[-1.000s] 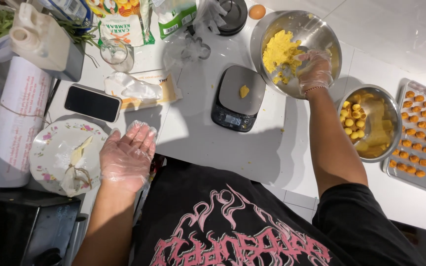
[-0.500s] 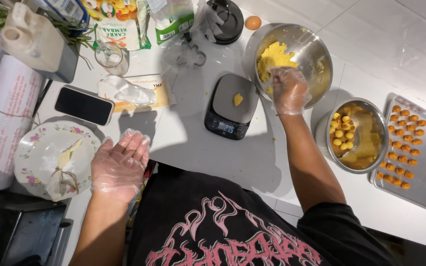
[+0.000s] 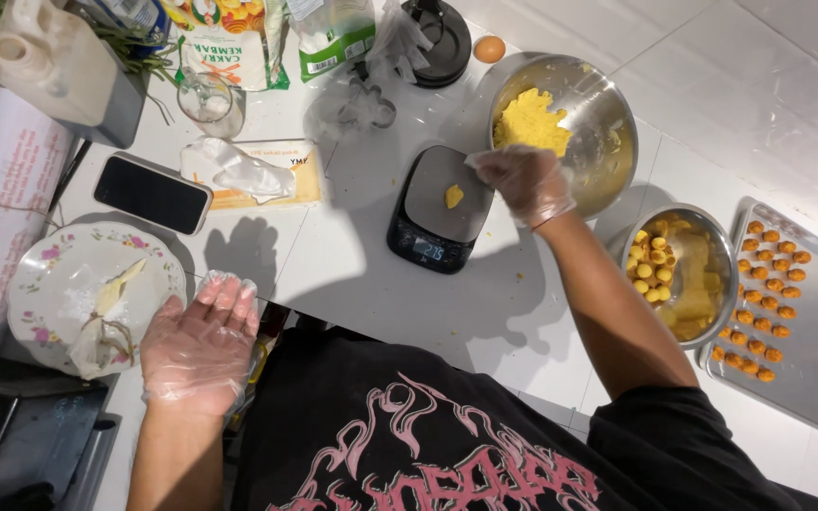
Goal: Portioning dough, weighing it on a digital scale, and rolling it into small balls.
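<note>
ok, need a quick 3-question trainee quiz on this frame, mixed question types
1. True or false: the gloved right hand is inside the large steel mixing bowl.
2. What lies on the small black digital kitchen scale?
A. a brown egg
B. a small yellow dough piece
C. nothing
3. Fill in: the gloved left hand lies flat, fingers spread, beside the floral ___.

Key:
1. False: it is above the scale's edge, beside the bowl.
2. B, the small yellow dough piece.
3. Plate, the white floral plate.
</note>
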